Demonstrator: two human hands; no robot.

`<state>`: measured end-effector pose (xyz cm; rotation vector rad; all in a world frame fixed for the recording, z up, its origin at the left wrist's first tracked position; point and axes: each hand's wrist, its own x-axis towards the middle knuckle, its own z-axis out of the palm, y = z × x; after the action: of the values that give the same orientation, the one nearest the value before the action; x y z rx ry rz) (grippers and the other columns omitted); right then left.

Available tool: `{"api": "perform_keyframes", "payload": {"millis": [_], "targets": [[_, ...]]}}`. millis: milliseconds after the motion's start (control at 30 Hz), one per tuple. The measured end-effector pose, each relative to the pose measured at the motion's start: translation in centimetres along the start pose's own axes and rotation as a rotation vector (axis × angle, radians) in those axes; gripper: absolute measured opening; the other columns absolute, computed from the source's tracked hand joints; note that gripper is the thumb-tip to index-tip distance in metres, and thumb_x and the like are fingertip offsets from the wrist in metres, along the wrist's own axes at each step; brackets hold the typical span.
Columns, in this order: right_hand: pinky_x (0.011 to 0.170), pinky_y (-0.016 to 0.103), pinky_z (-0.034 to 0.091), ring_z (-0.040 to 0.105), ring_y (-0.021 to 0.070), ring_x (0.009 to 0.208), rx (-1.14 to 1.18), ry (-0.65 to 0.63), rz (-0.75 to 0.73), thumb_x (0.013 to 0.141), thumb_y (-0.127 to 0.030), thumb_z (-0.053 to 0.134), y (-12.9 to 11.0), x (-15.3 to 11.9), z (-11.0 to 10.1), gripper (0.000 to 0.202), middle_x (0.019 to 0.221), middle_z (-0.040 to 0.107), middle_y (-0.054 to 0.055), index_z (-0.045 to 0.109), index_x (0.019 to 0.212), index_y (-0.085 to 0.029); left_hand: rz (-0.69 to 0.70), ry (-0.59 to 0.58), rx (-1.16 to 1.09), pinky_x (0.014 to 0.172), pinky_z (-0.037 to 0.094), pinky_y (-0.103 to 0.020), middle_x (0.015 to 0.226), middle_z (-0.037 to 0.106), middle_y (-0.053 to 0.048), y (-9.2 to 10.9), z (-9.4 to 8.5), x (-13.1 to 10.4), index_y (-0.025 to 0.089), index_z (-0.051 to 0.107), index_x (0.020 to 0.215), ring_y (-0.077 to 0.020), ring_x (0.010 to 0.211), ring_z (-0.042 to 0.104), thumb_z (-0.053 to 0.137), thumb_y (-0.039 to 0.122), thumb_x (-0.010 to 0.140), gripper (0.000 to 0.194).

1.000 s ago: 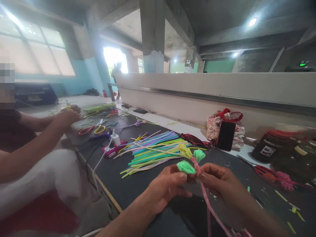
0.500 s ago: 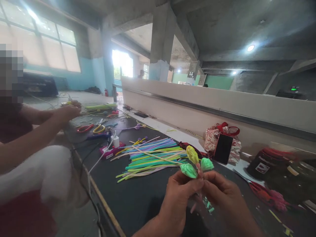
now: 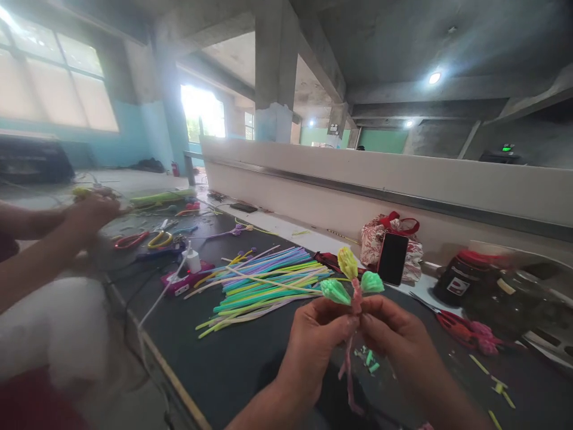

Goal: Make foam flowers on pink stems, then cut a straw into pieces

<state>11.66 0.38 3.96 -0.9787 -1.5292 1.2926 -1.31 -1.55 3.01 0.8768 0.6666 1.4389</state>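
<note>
No legible text; label (image 3: 458, 286) on dark jar (image 3: 446, 272), green lit sign (image 3: 507, 147) too small or blurred.

Yellow bud (image 3: 348, 263) now more upright atop the pink stem (image 3: 356, 294)

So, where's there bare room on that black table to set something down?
Probably best: the bare tabletop between the pipe cleaners, the table's brown edge and the left hand. Beyond the right hand it's crowded: red-handled scissors, red-lidded jar, yellow offcuts.
</note>
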Motion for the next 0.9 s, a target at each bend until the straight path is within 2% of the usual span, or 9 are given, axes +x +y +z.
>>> {"api": "perform_keyframes", "payload": {"millis": [133, 333, 500, 633, 800, 900], "targets": [[0.043, 0.017, 0.026, 0.035, 0.0061, 0.048, -0.009, -0.001, 0.0, 0.072, -0.035, 0.06, -0.1, 0.2, 0.1, 0.019, 0.056, 0.048, -0.006, 0.059, 0.077, -0.017, -0.045, 0.01, -0.064, 0.056, 0.038, -0.019, 0.069, 0.062, -0.003, -0.4, 0.0, 0.2, 0.012, 0.066, 0.076, -0.0084, 0.058, 0.05, 0.065, 0.017, 0.062, 0.014], [0.042, 0.018, 0.026, 0.038, 0.0068, 0.047, 0.03, 0.009, 0.01, 0.07, -0.036, 0.063, 0.4, 0.3, 0.2, 0.02, 0.052, 0.048, -0.006, 0.06, 0.074, -0.016, -0.118, 0.066, -0.092, 0.048, 0.033, -0.018, 0.059, 0.055, 0.001, -0.7, -0.1, 0.8, 0.013, 0.065, 0.074, -0.0058, 0.049, 0.043, 0.066, 0.026, 0.063, 0.016], [0.045, 0.018, 0.03, 0.042, 0.0075, 0.049, 0.128, 0.005, 0.032, 0.067, -0.035, 0.065, 1.1, 0.7, 0.4, 0.021, 0.057, 0.052, -0.004, 0.06, 0.074, -0.016, -0.116, 0.074, -0.095, 0.049, 0.033, -0.018, 0.06, 0.054, 0.001, -0.8, 0.0, 1.0, 0.014, 0.064, 0.074, -0.0054, 0.05, 0.043, 0.067, 0.025, 0.063, 0.016], [0.04, 0.017, 0.027, 0.037, 0.0056, 0.044, 0.107, 0.011, 0.026, 0.067, -0.033, 0.066, 1.2, 0.8, 0.5, 0.019, 0.051, 0.048, -0.006, 0.06, 0.07, -0.016, -0.116, 0.11, -0.124, 0.048, 0.033, -0.018, 0.059, 0.052, 0.002, -1.0, -0.1, 1.1, 0.014, 0.063, 0.073, -0.0054, 0.049, 0.041, 0.067, 0.026, 0.063, 0.017], [0.039, 0.017, 0.026, 0.036, 0.005, 0.044, 0.149, 0.045, 0.066, 0.066, -0.032, 0.067, 1.2, 1.0, 0.4, 0.019, 0.061, 0.054, -0.003, 0.061, 0.076, -0.017, -0.174, 0.075, -0.095, 0.05, 0.033, -0.018, 0.059, 0.053, 0.001, -1.0, -0.5, 1.1, 0.013, 0.062, 0.074, -0.0051, 0.049, 0.043, 0.066, 0.026, 0.064, 0.018], [0.039, 0.017, 0.025, 0.033, 0.0049, 0.044, 0.21, 0.048, 0.054, 0.069, -0.032, 0.065, 1.3, 1.0, 0.5, 0.02, 0.062, 0.053, -0.003, 0.063, 0.082, -0.018, -0.188, 0.025, -0.078, 0.052, 0.034, -0.019, 0.055, 0.053, 0.001, -0.8, -0.6, 1.2, 0.012, 0.063, 0.071, -0.0064, 0.048, 0.045, 0.066, 0.027, 0.062, 0.019]]}}
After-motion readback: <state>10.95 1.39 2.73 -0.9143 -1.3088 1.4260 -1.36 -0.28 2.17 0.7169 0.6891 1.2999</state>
